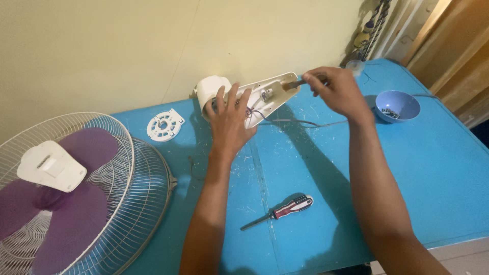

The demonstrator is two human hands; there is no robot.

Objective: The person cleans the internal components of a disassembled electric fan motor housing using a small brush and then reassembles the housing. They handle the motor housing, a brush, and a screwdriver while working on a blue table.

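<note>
Two bare hands worked at the back of a blue table (407,168). The left hand (230,118) lay flat, fingers spread, on a cream fan base (265,97) lying near the wall. The right hand (338,91) was closed around a small brush (294,84) whose tip touched the base. A red screwdriver (285,209) lay near the front. A blue bowl (397,106) sat to the right, and fan grilles (132,193) lay left.

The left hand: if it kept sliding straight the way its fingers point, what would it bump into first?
The left hand already rests on the white fan housing; beyond it, probably the round end, then the wall.
</note>
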